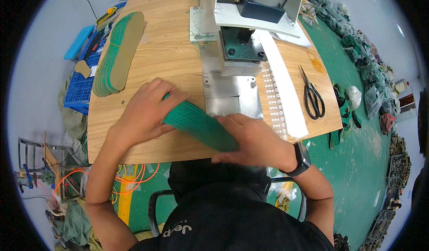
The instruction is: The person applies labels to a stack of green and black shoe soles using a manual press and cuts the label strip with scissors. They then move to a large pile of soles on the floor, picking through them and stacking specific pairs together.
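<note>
Both hands grip a stack of green insoles [201, 125], its layered edges facing up, above the front of the wooden table. My left hand [145, 110] is closed around the far left end. Around the near right end closes my right hand [252, 137], its thumb along the near side; this end is slightly blurred. Ahead of the stack sits a press with a dark-topped block [241, 50] over a shiny metal plate [230, 92]. A second bundle of insoles [120, 54], tan on its face with green edges and a thin yellow band, lies at the left of the table.
Right of the press lie a white strip [286, 94], a sheet of small labels [275, 101] and black-handled scissors [313, 94]. A blue basket [79, 88] with tools stands against the left table edge. Bagged goods [371, 72] line the right wall. Orange tubing [138, 181] hangs below the table.
</note>
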`<state>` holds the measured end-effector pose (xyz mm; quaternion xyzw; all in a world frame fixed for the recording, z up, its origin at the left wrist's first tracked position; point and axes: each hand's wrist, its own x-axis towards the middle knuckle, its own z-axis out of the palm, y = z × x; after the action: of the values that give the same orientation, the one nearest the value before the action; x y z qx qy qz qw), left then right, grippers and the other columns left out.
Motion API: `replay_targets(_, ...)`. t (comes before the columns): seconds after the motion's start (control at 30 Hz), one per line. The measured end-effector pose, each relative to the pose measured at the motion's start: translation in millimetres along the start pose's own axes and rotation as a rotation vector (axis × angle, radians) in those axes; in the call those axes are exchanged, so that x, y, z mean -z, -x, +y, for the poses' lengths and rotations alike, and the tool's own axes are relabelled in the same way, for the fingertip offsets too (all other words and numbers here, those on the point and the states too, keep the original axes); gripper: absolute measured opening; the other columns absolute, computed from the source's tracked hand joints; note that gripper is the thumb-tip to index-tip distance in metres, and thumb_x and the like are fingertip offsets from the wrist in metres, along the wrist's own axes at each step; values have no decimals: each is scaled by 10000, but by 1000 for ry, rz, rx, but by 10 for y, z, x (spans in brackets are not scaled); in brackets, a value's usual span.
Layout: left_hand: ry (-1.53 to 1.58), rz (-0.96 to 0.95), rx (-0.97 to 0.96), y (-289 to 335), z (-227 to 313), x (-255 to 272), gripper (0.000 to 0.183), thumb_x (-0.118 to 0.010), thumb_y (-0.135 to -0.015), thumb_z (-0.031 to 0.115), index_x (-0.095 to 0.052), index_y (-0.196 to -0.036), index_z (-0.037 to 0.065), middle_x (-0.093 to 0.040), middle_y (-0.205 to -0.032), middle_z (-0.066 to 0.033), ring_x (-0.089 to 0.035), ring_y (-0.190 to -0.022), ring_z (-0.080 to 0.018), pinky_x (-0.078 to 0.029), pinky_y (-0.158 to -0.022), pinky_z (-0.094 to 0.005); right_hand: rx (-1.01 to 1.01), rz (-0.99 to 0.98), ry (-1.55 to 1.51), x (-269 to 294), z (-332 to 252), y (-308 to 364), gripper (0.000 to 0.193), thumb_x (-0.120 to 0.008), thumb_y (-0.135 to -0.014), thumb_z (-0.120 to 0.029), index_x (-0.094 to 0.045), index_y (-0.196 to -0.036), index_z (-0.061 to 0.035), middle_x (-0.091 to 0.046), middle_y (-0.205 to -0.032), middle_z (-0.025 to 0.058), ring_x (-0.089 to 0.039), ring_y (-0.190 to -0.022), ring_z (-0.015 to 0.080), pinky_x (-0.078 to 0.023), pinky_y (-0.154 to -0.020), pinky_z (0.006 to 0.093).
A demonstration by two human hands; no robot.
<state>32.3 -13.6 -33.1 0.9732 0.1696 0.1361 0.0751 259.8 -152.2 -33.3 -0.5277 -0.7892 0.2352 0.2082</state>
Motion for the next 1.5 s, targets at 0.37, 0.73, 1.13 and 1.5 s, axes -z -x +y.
replay_targets(0.37, 327, 418, -73, 560, 280, 496, 853, -815, -464, 506, -581, -1191, 126, -466, -1224, -219, -464, -1110, -415, -373, -942, -475, 143, -126, -225, 261, -175, -216, 700, -764, -726, -240, -433, -1280, 29, -593, -1041, 167, -585, -960, 309, -447, -861, 336)
replay_targets(0.73, 404, 71, 252, 575, 17, -73, 764, -805, -579, 229, -492, -1260, 81, -602, -1053, -150, -589, -948, -329, -473, -831, -370, 74, 202, 166, 62, 317, 115, 546, -795, -636, -216, -543, -1087, -38, -572, -935, 133, -557, -868, 316, -458, -741, 383)
replay_targets(1.13, 275, 378, 240, 627, 28, -403, 873, -853, -506, 185, -479, -1278, 26, -531, -1152, -179, -523, -1034, -348, -436, -879, -402, 7, 315, 17, -84, 344, 71, 736, -812, -619, -217, -433, -1208, 7, -492, -1023, 191, -485, -954, 359, -406, -840, 411)
replay_targets(1.5, 362, 348, 279, 715, 18, -349, 653, -764, -621, 138, -532, -1219, 18, -576, -1102, -175, -563, -1019, -307, -435, -891, -360, -62, 371, -219, -195, 511, 343, 587, -776, -678, -132, -500, -1183, -18, -530, -1066, 113, -516, -1013, 217, -402, -891, 308)
